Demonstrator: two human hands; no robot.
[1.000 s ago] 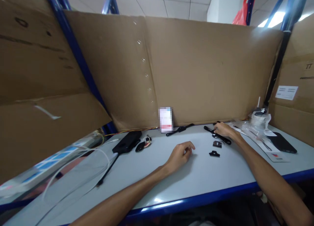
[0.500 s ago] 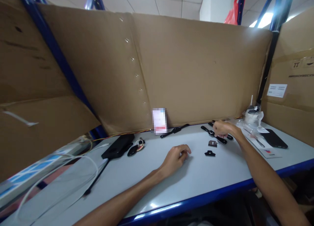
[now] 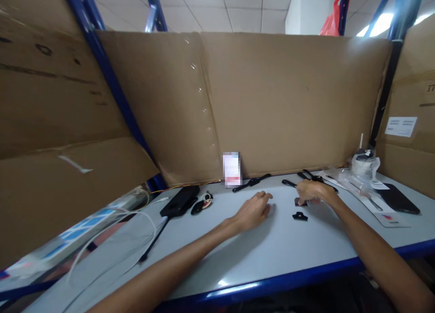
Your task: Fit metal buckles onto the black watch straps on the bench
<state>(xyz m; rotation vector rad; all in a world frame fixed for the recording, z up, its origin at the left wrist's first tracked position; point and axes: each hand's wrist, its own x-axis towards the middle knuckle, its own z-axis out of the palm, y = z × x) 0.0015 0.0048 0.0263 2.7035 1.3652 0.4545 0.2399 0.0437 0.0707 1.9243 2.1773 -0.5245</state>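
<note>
My right hand (image 3: 311, 193) reaches down at the right of the table, its fingers bent together on the small dark metal plate (image 3: 297, 202). The hand covers most of a black two-handled tool, which resembles a spokeshave; one handle (image 3: 288, 183) sticks out to its left. Nearer the front lies a small black winged piece (image 3: 300, 216), apart from the hand. My left hand (image 3: 254, 211) rests over the table to the left, fingers loosely stretched, with nothing in it. Behind it lies another black two-handled tool (image 3: 253, 182).
A phone-like upright screen (image 3: 232, 170) leans on the cardboard wall (image 3: 272, 100). At left are a black box with a cable (image 3: 180, 200) and keys (image 3: 206, 200). On the right lie a black phone (image 3: 398, 198), clear packaging (image 3: 353, 186) and a wrapped cup (image 3: 363, 164).
My right hand has come down from the two-handled tool onto the small plate nearer the front. The fingers of my left hand have straightened a little. The view has turned slightly left.
</note>
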